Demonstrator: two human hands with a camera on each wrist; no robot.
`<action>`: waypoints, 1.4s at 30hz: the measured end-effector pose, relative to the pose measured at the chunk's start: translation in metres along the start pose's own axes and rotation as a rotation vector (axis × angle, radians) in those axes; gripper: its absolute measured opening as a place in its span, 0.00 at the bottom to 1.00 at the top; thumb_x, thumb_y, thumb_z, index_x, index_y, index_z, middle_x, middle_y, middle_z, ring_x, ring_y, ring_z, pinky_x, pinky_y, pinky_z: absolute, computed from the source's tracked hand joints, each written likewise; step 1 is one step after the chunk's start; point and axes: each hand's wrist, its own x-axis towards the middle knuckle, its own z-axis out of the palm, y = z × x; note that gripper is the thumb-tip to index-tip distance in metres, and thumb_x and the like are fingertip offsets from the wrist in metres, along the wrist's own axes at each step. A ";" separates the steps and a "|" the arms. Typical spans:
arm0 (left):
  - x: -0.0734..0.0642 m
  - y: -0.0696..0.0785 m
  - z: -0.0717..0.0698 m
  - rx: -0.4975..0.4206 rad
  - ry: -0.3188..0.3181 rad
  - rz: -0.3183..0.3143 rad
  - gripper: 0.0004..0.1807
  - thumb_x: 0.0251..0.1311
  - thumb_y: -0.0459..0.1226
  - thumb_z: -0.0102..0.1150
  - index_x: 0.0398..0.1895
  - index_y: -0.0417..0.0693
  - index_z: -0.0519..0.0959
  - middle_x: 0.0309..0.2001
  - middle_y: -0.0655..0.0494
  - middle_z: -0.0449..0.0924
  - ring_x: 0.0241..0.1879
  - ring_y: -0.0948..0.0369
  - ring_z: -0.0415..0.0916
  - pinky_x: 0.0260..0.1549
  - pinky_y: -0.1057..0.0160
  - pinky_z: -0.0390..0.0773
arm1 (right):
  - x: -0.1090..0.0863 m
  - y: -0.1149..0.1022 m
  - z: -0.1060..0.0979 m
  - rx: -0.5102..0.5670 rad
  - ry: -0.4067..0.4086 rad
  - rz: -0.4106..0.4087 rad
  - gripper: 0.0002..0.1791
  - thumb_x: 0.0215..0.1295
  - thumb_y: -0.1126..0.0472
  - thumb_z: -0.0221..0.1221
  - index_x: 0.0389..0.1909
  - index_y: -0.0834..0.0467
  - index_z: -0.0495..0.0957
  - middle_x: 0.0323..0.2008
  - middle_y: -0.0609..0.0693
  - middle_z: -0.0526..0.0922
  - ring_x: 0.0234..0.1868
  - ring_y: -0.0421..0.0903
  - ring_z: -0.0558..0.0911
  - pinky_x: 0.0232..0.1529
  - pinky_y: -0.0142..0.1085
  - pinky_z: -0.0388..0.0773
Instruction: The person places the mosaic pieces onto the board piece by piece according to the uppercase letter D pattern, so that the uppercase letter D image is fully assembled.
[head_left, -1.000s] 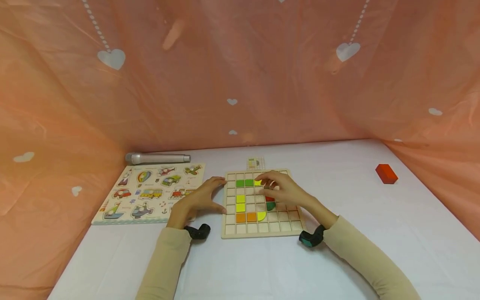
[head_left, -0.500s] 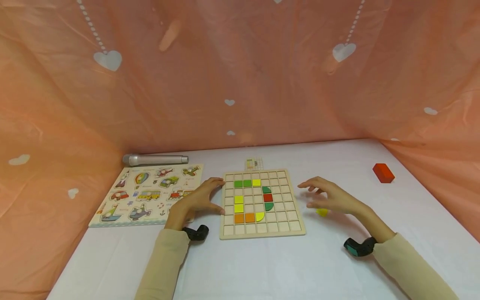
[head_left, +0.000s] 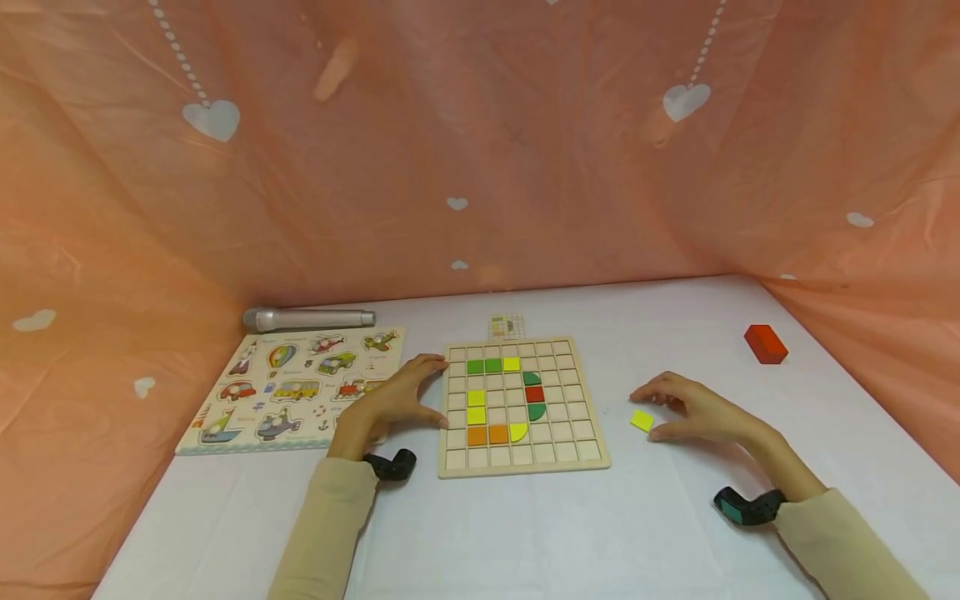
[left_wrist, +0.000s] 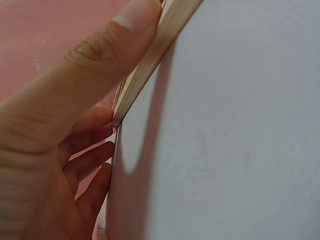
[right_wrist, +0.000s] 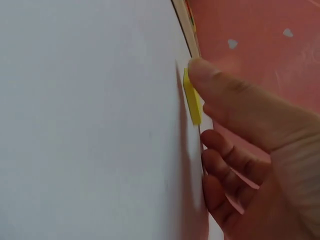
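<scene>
A square wooden grid board (head_left: 577,454) lies in the middle of the table. It bears green tiles (head_left: 483,367), yellow tiles (head_left: 476,407), orange tiles (head_left: 488,435), a red tile (head_left: 534,394), green rounded pieces (head_left: 536,412) and a yellow rounded piece (head_left: 518,432). My left hand (head_left: 393,396) touches the board's left edge with spread thumb and fingers; the left wrist view shows the thumb against its wooden side (left_wrist: 150,55). To the right of the board, a loose yellow square tile (head_left: 642,421) lies between the parted thumb and fingers of my right hand (head_left: 697,412).
A small printed grid card (head_left: 506,326) lies behind the board. On the left are a vehicle picture puzzle (head_left: 300,387) and a silver microphone (head_left: 311,319). A red block (head_left: 766,344) sits far right. Pink curtains (head_left: 480,150) surround the white table (head_left: 480,533).
My right hand has left the board's top row, where a yellow tile now shows, and moved right to the loose yellow tile. The left hand stays at the board's edge.
</scene>
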 end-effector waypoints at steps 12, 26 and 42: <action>0.000 -0.003 0.001 0.003 0.014 0.014 0.54 0.36 0.48 0.76 0.67 0.38 0.59 0.69 0.43 0.54 0.69 0.48 0.49 0.67 0.48 0.52 | 0.009 -0.004 0.014 0.014 0.048 -0.080 0.18 0.51 0.57 0.69 0.44 0.56 0.78 0.40 0.45 0.79 0.38 0.38 0.73 0.41 0.25 0.72; 0.000 -0.005 0.001 0.021 0.008 0.025 0.54 0.37 0.49 0.76 0.67 0.38 0.59 0.69 0.43 0.53 0.69 0.48 0.49 0.66 0.48 0.54 | 0.033 -0.019 0.010 0.041 0.002 -0.075 0.15 0.54 0.60 0.67 0.43 0.57 0.81 0.41 0.46 0.82 0.38 0.40 0.75 0.41 0.31 0.76; 0.001 -0.005 0.002 0.010 0.016 0.041 0.53 0.36 0.48 0.76 0.67 0.38 0.60 0.69 0.44 0.54 0.69 0.49 0.49 0.67 0.49 0.51 | 0.133 -0.084 0.056 0.123 0.012 -0.289 0.14 0.57 0.64 0.64 0.44 0.63 0.80 0.40 0.50 0.80 0.40 0.45 0.77 0.42 0.41 0.79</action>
